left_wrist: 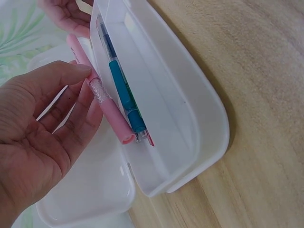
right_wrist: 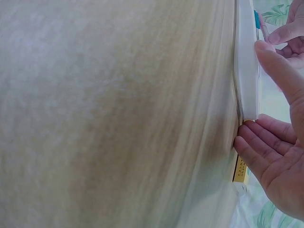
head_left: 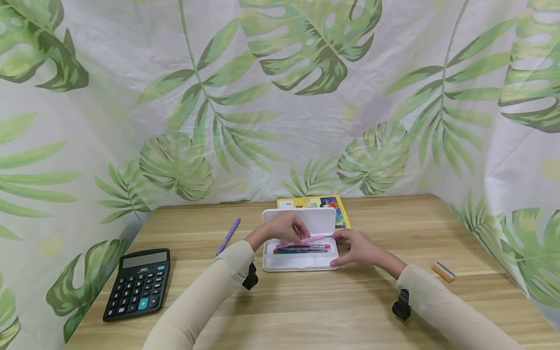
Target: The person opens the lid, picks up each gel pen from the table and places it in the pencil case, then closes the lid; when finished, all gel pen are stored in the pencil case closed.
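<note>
A white pencil case (head_left: pixel 288 262) lies with its lid (head_left: pixel 321 221) raised on the table. Over it, my left hand (left_wrist: pixel 45 111) pinches a pink pen (left_wrist: pixel 114 116) between thumb and fingers, tilted above the back compartment. Several pens lie in that compartment, among them one with a teal grip (left_wrist: pixel 122 88); in the head view a pink-ended pen (head_left: pixel 325 246) also shows. My right hand (head_left: pixel 360 248) holds the case's right end, thumb at the front corner and fingers at the back. Part of the pens is hidden behind the left hand in the head view.
A black calculator (head_left: pixel 139 284) rests at the table's left, with a purple pen (head_left: pixel 228 236) between it and the case. Behind the lid lies a yellow booklet (head_left: pixel 343 209). An orange, white and blue eraser (head_left: pixel 444 271) is by the right forearm. A leaf-patterned curtain (head_left: pixel 306 121) hangs behind.
</note>
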`<state>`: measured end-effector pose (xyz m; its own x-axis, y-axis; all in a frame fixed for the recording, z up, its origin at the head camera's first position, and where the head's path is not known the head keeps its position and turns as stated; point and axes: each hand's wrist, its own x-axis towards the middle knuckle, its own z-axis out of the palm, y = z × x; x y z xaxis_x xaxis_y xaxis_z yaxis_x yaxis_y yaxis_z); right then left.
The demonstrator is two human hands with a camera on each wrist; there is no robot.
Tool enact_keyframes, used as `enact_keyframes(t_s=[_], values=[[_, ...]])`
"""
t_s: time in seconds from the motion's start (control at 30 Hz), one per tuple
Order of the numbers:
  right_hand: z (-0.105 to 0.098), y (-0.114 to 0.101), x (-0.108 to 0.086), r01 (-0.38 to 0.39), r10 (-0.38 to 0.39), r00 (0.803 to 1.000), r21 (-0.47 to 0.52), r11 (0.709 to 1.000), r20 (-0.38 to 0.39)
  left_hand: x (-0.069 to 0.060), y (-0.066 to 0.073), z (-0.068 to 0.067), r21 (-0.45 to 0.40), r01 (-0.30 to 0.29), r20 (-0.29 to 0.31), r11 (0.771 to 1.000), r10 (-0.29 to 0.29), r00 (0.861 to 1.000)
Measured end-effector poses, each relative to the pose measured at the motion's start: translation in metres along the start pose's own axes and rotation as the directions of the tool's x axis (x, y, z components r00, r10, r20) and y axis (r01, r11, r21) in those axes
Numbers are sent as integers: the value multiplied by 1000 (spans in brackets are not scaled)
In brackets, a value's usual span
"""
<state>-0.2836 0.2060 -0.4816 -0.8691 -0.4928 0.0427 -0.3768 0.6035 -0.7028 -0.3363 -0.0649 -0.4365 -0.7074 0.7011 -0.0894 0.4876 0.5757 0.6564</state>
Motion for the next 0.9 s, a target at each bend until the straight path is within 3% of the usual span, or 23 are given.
enact_keyframes(t_s=[0.27, 0.6, 0.9], values=[[0, 1, 1, 6, -6, 1000, 7, 1000, 0, 2, -2, 0, -17, -33, 5, 999, 33, 999], [0, 2, 1, -10, 10, 1000, 37, 999, -4, -2, -1, -5, -34, 22, 10, 999, -21, 1000], [2, 4, 0, -11, 11, 1000, 47, 999, -2, -14, -5, -11, -69, 17, -18, 997, -18, 1000]])
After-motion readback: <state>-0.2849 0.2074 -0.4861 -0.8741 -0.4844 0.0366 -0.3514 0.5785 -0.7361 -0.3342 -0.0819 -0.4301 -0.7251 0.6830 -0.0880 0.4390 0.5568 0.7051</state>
